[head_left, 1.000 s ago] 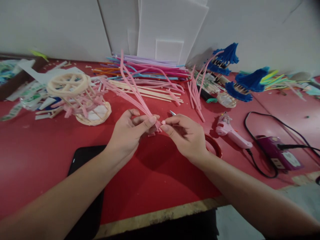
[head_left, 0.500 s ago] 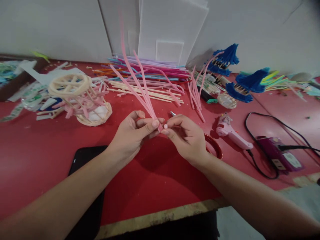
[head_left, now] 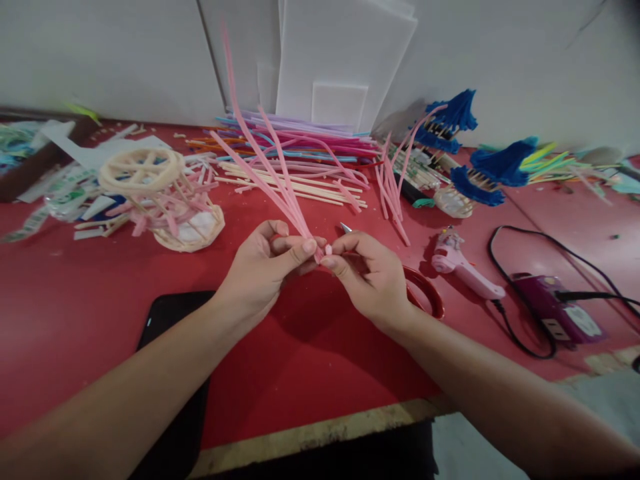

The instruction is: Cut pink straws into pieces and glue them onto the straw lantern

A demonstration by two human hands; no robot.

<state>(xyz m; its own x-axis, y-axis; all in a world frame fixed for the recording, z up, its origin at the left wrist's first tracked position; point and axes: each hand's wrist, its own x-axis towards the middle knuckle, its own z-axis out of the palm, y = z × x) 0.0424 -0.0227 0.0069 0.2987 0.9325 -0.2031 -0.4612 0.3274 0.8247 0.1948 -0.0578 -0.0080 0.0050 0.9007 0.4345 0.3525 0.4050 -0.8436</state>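
Our left hand (head_left: pixel 263 267) pinches the lower end of a bundle of pink strips (head_left: pixel 280 180) between thumb and forefinger, and our right hand (head_left: pixel 375 277) closes its fingertips on the same end, a little above the red table (head_left: pixel 75 300). The strips fan upward and to the left. A pink glue gun (head_left: pixel 463 263) lies to the right of the hands.

Red surface (head_left: pixel 75 313) with a pale, worn near edge. Carries a black slab (head_left: pixel 170 320) at the near left, a round cane frame (head_left: pixel 160 193) wound with pink strips at the far left, and a heap of coloured straws (head_left: pixel 300 143) beside pale sticks (head_left: pixel 295 188) at the back. Holds on the right a red ring (head_left: pixel 431 298), a pink glue gun (head_left: pixel 463 267), a purple power strip (head_left: pixel 555 310) with black cord (head_left: pixel 505 253), and blue tasselled pieces (head_left: pixel 500 167).
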